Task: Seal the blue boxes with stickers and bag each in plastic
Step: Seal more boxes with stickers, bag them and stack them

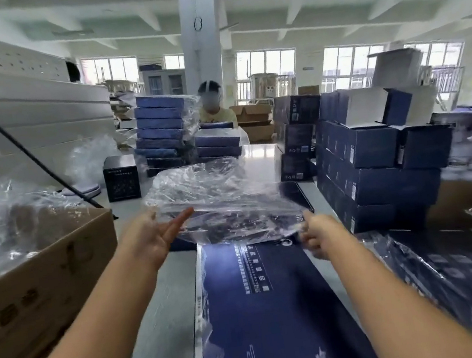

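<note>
As the blue box (258, 313) lies lengthwise away, left hand (152, 240) is spread, right hand (318, 235) pinches the bag (216, 200).

left hand (157, 236) flat at plastic bag (219, 199) | right hand (318, 234) pinches it | blue box (264, 312) beneath

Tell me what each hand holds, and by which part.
The right hand pinches the plastic bag at its near right corner. The left hand, fingers straight, only touches the bag's near left edge.
</note>
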